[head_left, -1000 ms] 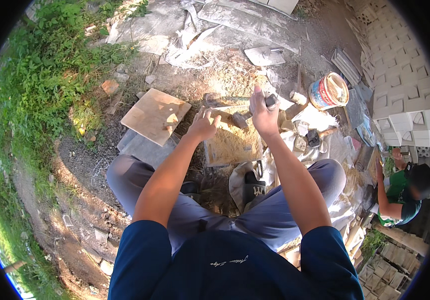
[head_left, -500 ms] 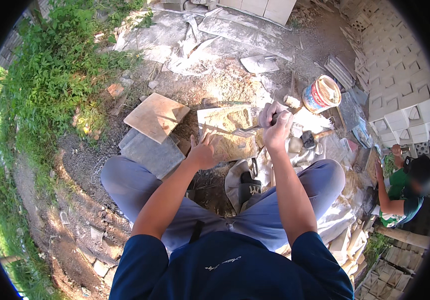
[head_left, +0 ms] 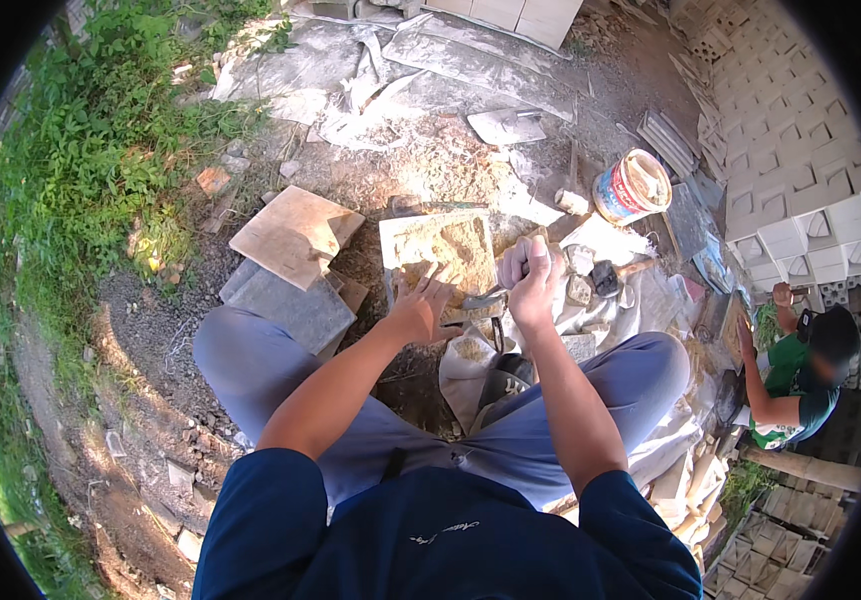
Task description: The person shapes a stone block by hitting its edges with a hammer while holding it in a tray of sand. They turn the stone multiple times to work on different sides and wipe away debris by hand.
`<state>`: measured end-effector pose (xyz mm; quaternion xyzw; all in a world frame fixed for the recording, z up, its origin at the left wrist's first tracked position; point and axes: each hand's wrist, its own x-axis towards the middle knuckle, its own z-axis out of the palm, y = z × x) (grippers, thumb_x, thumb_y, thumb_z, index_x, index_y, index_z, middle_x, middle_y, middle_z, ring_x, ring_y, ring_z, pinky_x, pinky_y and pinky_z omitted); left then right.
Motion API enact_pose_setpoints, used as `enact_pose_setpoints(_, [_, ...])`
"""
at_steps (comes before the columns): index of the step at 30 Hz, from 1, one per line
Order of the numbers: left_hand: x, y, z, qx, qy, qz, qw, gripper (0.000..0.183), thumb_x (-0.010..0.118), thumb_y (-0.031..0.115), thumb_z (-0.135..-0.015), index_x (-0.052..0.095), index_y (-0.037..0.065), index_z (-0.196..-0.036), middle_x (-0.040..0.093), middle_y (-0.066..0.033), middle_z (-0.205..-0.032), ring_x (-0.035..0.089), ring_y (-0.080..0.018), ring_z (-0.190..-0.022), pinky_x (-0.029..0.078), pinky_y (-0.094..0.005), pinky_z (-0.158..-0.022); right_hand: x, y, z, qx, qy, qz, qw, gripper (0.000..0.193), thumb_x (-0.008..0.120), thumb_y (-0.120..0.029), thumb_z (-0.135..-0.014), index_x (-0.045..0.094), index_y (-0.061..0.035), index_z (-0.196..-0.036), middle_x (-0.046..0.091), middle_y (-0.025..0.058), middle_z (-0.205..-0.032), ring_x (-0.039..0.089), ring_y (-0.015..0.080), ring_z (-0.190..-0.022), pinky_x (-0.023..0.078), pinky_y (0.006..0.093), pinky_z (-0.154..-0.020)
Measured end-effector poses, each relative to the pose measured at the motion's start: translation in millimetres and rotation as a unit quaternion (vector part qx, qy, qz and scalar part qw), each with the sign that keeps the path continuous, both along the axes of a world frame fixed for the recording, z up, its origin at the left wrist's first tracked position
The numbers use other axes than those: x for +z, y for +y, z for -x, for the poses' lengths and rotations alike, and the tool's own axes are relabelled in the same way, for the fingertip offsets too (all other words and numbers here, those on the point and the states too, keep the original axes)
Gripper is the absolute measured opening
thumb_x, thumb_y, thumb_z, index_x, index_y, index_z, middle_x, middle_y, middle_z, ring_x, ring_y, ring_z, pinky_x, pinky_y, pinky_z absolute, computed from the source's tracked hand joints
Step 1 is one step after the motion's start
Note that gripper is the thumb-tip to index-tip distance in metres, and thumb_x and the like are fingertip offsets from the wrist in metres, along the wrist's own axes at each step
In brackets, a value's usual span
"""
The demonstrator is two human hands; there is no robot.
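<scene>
Between my knees lies a pale square slab (head_left: 387,238), its top covered with tan, sandy material (head_left: 460,240). My left hand (head_left: 418,310) rests at its near left edge with the fingers spread, holding nothing. My right hand (head_left: 532,280) is wrapped round the handle of a small trowel. The trowel's metal blade (head_left: 483,299) points left, low over the slab's near right corner; I cannot tell whether it touches. Most of the handle is hidden in my fist.
Stacked tiles (head_left: 295,235) lie to the left. A bucket (head_left: 632,188) and a hammer (head_left: 610,278) stand and lie to the right, beside rubble. A flat trowel (head_left: 506,126) lies farther off. Another person (head_left: 800,375) works at far right near a block wall (head_left: 780,140).
My right hand has come nearer and slightly left, bringing the trowel blade down to the slab's near edge. My left hand has shifted a little to the right.
</scene>
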<state>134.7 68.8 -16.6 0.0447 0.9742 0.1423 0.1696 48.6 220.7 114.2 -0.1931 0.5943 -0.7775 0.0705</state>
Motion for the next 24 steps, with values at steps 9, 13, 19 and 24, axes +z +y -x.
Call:
enact_pose_setpoints(9, [2.0,-4.3,-0.3,0.024,-0.026,0.017,0.999,0.103,0.048,0.080,-0.080,0.025,0.013,-0.155,0.006,-0.0116,-0.165,0.001,-0.0317,-0.152,0.006,-0.0731,-0.112,-12.8,9.1,1.2,0.035,0.031,0.021,0.999,0.063,0.043,-0.054,-0.101,0.034,-0.0082,-0.059,0.032,-0.0022,-0.052,0.032,0.0092,-0.045,0.022,0.0277,-0.042])
enact_pose_setpoints(13, [-0.4,-6.0,-5.5,0.040,0.035,0.001,0.999,0.105,0.051,0.080,-0.079,0.025,0.013,-0.155,0.010,-0.0125,-0.164,0.000,-0.0332,-0.152,0.000,-0.0748,-0.111,-5.2,18.6,0.8,0.066,0.045,0.043,0.996,0.064,0.042,-0.056,-0.100,0.035,-0.0076,-0.059,0.031,-0.0017,-0.051,0.032,0.0102,-0.044,0.022,0.0282,-0.043])
enact_pose_setpoints(19, [-13.7,-15.8,-13.1,0.054,0.112,0.001,0.992,0.102,0.055,0.078,-0.077,0.030,0.014,-0.153,0.007,-0.0084,-0.165,-0.002,-0.0293,-0.153,-0.002,-0.0754,-0.111,-1.9,13.3,-2.4,0.045,0.045,0.020,0.998,0.066,0.043,-0.057,-0.100,0.034,-0.0068,-0.058,0.031,-0.0011,-0.051,0.031,0.0100,-0.045,0.023,0.0278,-0.043])
enact_pose_setpoints(24, [-18.7,-18.5,-15.3,0.068,0.104,-0.008,0.992,0.107,0.054,0.080,-0.076,0.023,0.015,-0.156,0.012,-0.0096,-0.164,0.003,-0.0286,-0.152,-0.007,-0.0715,-0.113,-19.2,20.6,-4.7,0.048,0.035,0.054,0.997,0.066,0.046,-0.056,-0.099,0.035,-0.0063,-0.058,0.033,-0.0004,-0.051,0.032,0.0101,-0.044,0.022,0.0268,-0.043])
